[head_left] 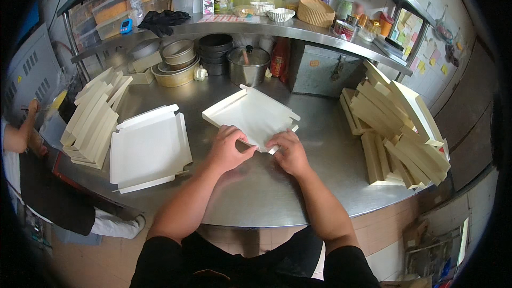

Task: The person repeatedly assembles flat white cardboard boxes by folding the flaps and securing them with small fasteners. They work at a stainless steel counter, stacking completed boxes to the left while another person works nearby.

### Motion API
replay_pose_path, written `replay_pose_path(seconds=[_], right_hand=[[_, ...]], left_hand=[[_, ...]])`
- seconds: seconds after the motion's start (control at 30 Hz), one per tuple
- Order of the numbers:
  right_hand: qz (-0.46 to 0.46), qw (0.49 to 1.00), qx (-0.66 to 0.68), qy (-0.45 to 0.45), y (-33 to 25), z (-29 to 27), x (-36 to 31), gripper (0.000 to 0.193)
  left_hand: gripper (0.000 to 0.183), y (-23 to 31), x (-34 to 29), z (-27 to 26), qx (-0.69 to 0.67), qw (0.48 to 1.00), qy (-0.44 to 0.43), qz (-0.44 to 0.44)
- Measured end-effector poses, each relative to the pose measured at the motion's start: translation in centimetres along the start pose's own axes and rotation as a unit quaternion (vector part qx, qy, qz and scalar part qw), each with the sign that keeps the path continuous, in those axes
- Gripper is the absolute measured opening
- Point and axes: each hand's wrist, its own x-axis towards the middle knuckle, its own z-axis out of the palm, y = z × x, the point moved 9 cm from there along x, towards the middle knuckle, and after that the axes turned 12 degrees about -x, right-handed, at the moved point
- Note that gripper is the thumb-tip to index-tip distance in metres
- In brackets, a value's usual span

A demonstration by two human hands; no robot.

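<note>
A partly folded cardboard box (252,113), white inside, rests on the steel table in front of me, turned at an angle with its far sides standing up. My left hand (229,148) pinches its near left edge between thumb and fingers. At the near right corner, my right hand (288,152) is closed on the box's edge, its fingers bent over the cardboard. The little flaps under my fingertips are partly hidden. Left of my left arm lies another white cardboard box piece (149,146), flat, its side flaps loosely raised.
Stacks of folded boxes stand at the left (95,122) and right (397,128) of the steel table (256,192). Behind are round pans (178,61), a lidded pot (249,66), a metal chest (326,69) and a loaded shelf (298,28). Another person (45,181) stands at the left.
</note>
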Motion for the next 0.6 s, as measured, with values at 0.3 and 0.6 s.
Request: replay_pose_path(seconds=[0.3,0.6], right_hand=[[-0.025,0.998,0.02,0.056,-0.9,-1.0,0.0,0.017],[-0.056,0.992,0.0,-0.112,-0.6,2.8,-0.3,0.014]], left_hand=[[0.033,0.7,-0.1,1.7,-0.012,0.998,-0.052,0.017],[0.053,0.8,-2.7,7.3,-0.02,0.974,-0.224,-0.017]])
